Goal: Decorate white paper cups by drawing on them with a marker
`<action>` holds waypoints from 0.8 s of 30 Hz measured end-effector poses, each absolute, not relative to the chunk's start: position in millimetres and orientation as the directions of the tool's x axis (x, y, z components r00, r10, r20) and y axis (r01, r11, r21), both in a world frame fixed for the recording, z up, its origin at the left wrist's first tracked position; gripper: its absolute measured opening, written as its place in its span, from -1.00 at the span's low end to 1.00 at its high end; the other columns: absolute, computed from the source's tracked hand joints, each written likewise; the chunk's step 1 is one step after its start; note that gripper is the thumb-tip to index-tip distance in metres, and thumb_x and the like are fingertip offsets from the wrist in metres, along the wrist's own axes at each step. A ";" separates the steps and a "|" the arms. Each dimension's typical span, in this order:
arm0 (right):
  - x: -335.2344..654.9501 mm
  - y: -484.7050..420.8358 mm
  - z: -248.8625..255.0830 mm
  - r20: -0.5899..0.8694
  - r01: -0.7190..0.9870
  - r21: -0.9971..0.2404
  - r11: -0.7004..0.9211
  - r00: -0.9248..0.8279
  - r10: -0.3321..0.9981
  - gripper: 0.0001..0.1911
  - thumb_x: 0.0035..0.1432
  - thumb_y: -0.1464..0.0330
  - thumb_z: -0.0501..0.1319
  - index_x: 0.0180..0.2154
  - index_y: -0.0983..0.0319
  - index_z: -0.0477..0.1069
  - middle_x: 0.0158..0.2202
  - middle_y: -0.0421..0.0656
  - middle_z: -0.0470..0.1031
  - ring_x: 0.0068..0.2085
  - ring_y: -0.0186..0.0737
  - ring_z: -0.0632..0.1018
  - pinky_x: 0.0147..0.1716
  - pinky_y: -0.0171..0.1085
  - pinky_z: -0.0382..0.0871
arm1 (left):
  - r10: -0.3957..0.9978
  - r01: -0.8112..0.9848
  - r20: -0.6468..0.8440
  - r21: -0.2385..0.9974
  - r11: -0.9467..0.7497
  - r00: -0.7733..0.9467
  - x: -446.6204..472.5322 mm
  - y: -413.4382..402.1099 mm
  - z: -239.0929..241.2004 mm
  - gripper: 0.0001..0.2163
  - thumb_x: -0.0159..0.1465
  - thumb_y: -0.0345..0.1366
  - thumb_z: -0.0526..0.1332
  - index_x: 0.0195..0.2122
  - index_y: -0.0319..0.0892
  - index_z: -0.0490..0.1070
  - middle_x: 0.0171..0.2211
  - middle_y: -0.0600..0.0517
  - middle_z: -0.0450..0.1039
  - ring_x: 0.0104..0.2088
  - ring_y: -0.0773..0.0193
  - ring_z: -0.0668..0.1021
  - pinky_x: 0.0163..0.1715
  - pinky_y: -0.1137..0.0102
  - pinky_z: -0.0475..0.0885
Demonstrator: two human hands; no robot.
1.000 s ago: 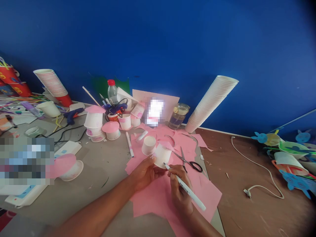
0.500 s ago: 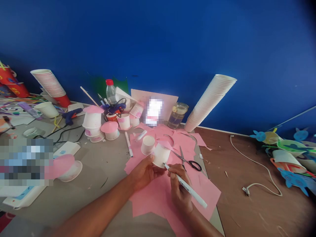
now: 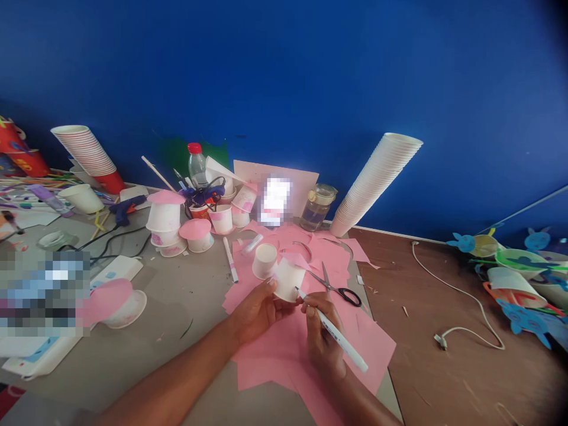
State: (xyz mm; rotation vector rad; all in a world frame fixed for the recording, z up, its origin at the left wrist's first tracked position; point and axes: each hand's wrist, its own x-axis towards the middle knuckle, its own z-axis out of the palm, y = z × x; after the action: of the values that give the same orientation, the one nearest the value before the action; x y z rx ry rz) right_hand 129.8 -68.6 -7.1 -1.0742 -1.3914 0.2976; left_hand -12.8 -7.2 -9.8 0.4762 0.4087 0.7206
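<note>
A white paper cup (image 3: 288, 282) with a pink piece at its far end is gripped by my left hand (image 3: 260, 309), fingers under and around it. My right hand (image 3: 326, 328) is closed around a white marker (image 3: 341, 338), its tip at the cup's side near the lower right. Just behind the held cup stands another white paper cup (image 3: 265, 261). Black-handled scissors (image 3: 337, 288) lie open to the right of it. Pink paper sheets (image 3: 275, 349) spread beneath both hands.
A tall leaning stack of paper cups (image 3: 377, 183), a glass jar (image 3: 318, 207) and a blurred phone (image 3: 274, 201) stand at the back. Pink-topped cups (image 3: 197, 235) sit left, near a power strip (image 3: 115, 272). A white cable (image 3: 461, 296) lies right.
The marker tip has shifted slightly right and up along the cup's side, with my right hand tilting a little. The left hand keeps its hold on the cup.
</note>
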 end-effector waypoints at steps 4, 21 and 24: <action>129.6 -69.4 -7.3 0.631 0.414 -0.753 0.512 0.234 0.739 -0.83 0.30 0.46 0.02 -0.20 0.16 0.35 -0.36 -0.18 0.37 -0.32 -0.24 0.46 -0.36 -0.24 0.40 | 0.709 -0.527 -0.191 0.546 0.651 0.679 -13.0 -7.5 -7.6 -0.70 0.33 -0.16 0.17 -0.08 -0.27 0.50 -0.16 -0.16 0.58 -0.14 0.14 0.58 0.01 0.23 0.38; 129.4 -70.5 -5.6 0.638 0.408 -0.750 0.521 0.239 0.732 -0.84 0.29 0.47 0.05 -0.21 0.15 0.37 -0.39 -0.20 0.40 -0.35 -0.25 0.45 -0.41 -0.28 0.37 | 0.718 -0.543 -0.202 0.529 0.652 0.666 -12.8 -7.6 -10.1 -0.71 0.31 -0.16 0.19 -0.10 -0.27 0.49 -0.18 -0.15 0.59 -0.16 0.14 0.59 -0.01 0.22 0.40; 129.8 -71.0 -6.0 0.634 0.412 -0.751 0.515 0.234 0.737 -0.84 0.29 0.47 0.05 -0.22 0.15 0.36 -0.39 -0.19 0.39 -0.34 -0.24 0.45 -0.38 -0.25 0.39 | 0.717 -0.547 -0.207 0.520 0.657 0.665 -12.6 -7.6 -9.8 -0.72 0.31 -0.17 0.20 -0.12 -0.27 0.50 -0.19 -0.14 0.59 -0.17 0.14 0.59 -0.02 0.22 0.40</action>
State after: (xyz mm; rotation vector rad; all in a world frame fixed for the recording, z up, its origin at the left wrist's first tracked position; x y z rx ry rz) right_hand 129.8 -71.0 -6.0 -1.0893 -1.3879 0.2976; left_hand -12.6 -7.6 -9.8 0.4404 0.4188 0.7400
